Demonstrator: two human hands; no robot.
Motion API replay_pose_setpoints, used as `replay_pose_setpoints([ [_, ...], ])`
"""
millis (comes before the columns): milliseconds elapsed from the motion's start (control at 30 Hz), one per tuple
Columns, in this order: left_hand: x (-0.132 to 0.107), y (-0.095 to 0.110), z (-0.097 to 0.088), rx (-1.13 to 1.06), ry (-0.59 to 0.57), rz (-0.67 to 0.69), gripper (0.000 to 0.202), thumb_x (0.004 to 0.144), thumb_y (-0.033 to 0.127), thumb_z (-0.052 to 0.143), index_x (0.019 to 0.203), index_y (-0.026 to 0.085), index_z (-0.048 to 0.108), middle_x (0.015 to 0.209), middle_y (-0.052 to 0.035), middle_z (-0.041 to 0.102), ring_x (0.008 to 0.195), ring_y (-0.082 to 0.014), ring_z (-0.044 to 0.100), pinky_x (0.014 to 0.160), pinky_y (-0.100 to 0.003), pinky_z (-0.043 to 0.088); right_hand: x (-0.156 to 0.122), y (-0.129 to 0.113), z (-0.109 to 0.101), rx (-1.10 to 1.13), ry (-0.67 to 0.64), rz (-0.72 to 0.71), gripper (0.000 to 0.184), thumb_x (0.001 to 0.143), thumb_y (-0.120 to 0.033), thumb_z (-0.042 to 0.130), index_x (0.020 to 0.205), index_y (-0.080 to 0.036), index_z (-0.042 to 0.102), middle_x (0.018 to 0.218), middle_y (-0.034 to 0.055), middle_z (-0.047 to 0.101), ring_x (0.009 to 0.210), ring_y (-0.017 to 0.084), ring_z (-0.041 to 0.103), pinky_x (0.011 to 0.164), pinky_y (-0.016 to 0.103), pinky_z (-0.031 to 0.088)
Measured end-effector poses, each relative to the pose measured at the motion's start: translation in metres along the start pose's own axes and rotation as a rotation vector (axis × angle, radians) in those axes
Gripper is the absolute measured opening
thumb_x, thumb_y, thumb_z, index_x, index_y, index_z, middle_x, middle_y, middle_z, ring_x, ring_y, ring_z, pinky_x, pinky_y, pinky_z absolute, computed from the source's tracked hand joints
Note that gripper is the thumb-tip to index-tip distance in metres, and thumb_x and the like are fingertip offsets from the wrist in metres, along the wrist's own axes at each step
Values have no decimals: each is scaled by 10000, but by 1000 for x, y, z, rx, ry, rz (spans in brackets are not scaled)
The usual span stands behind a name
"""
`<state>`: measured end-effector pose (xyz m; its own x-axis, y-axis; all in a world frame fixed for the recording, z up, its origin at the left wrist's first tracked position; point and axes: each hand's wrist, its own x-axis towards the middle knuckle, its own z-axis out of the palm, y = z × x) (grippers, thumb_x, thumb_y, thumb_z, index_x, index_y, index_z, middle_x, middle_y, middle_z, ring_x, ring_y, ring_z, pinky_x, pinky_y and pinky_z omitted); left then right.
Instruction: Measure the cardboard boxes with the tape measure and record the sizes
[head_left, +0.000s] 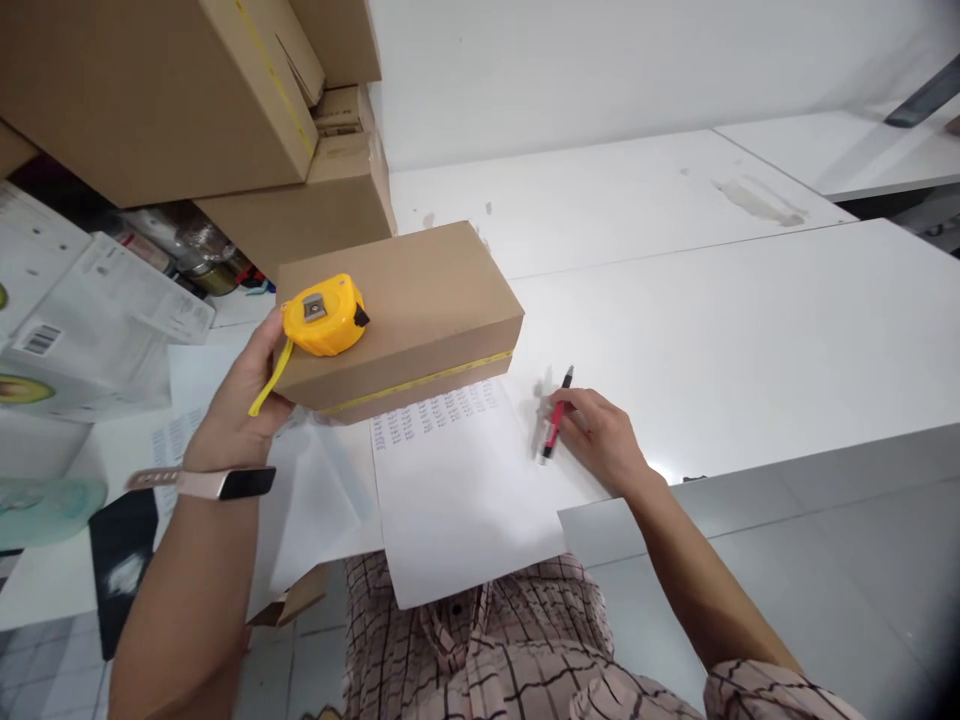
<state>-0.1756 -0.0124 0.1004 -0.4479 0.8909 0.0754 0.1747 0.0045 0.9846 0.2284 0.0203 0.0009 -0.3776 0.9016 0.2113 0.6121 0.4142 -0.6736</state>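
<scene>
My left hand (244, 395), with a band on its wrist, grips the left end of a closed brown cardboard box (431, 275); its underside fingers are hidden. On top of the box, close to my thumb, lies a yellow tape measure (330, 318) with a short yellow strap hanging off the box's edge. A yellow strip runs along the box's front side. My right hand (604, 440) rests on the table, its fingers closed on a red and black pen (555, 420). Between my hands, a white sheet (465, 510) with handwritten rows of figures overhangs the table's front edge.
Larger cardboard boxes (172, 90) are stacked at the upper left. A printed white carton (97, 310) stands at the left, near more papers (307, 500). The white table (720, 340) stretches right, with a wall behind it and tiled floor in front.
</scene>
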Motion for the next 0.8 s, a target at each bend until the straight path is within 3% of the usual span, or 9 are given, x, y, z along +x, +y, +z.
replay_pose_setpoints([
  [100,8,-7,1,-76,-95,-223,592,936,708,508,1162,172,622,903,-28,772,977,-248,686,958,-450,572,12,-2,-4,205,21,107,248,994,-447,499,1038,-248,640,971,69,734,842,215,690,762,380,561],
  [233,14,-18,4,-155,-21,-297,589,918,694,549,1230,197,602,967,-11,782,931,-224,670,890,-399,593,46,-10,2,601,61,95,372,1003,-588,464,1160,-278,595,1269,93,668,1090,224,696,919,426,572],
  [333,14,-17,17,-210,9,-342,546,927,645,569,1270,220,589,1063,5,772,961,-212,664,925,-375,588,70,-9,15,690,18,106,483,955,-690,483,1199,-282,568,1274,80,660,1136,223,673,979,442,558],
  [500,15,-11,54,-247,-51,-301,518,993,620,463,1311,224,566,1149,-1,747,1022,-220,670,1021,-409,554,78,10,20,688,54,194,562,907,-755,493,1159,-257,571,1162,64,685,1056,222,669,951,423,577],
  [800,23,-3,149,-343,-257,-246,522,1033,599,390,1322,221,606,1201,-59,721,1213,-269,645,1052,-448,530,63,70,-22,674,343,326,468,887,-729,546,981,-270,530,934,11,644,899,184,657,867,382,586],
])
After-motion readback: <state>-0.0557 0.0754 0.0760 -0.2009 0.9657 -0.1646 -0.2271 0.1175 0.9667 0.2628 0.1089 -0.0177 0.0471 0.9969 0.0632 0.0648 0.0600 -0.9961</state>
